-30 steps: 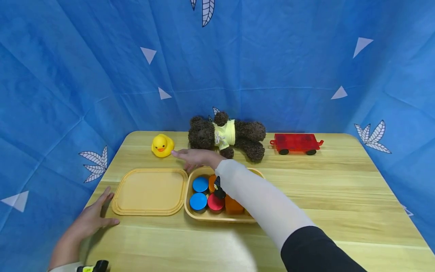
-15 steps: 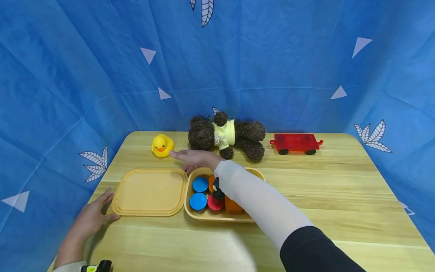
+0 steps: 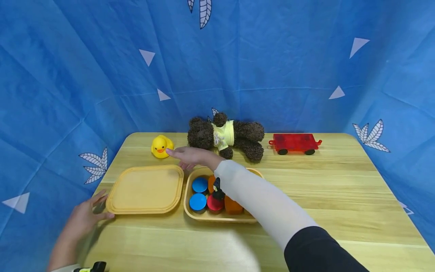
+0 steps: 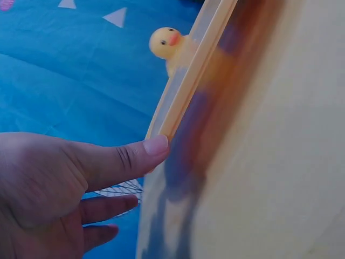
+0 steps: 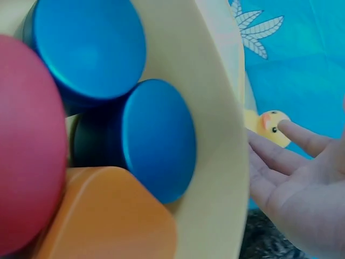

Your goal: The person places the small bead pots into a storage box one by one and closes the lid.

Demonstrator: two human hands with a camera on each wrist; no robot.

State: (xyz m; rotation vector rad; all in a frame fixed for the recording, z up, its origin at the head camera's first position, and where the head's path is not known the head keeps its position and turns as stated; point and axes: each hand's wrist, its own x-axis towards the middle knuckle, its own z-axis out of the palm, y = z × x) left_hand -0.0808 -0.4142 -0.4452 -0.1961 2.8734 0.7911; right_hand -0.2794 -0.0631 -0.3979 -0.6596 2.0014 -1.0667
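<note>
A flat orange-yellow lid (image 3: 146, 189) with a ridged rim lies left of the matching container (image 3: 221, 220). Its rim stands off the tabletop in the left wrist view, with a shadow beneath. My left hand (image 3: 81, 219) holds the lid's left end, thumb (image 4: 126, 162) at the rim and part of the other fingers hidden. At the far right corner of the lid is my right hand (image 3: 193, 156), thumb apart and fingers fairly straight, fingertips right at the rim. Blue-topped round pieces (image 5: 161, 140), a red-topped one (image 3: 215, 203) and orange blocks (image 5: 113, 221) sit in the container, partly covered by my right forearm.
A yellow rubber duck (image 3: 161, 146) stands behind the lid, close to my right thumb. A brown teddy bear (image 3: 224, 136) in a yellow shirt lies along the back, with a red toy wagon (image 3: 293, 142) to its right. Blue cloth (image 3: 272, 56) hangs behind the table.
The lid has shifted slightly left, opening a gap from the container, and its rim has risen. My left hand has closed in on its left end; my right fingers have moved left with it.
</note>
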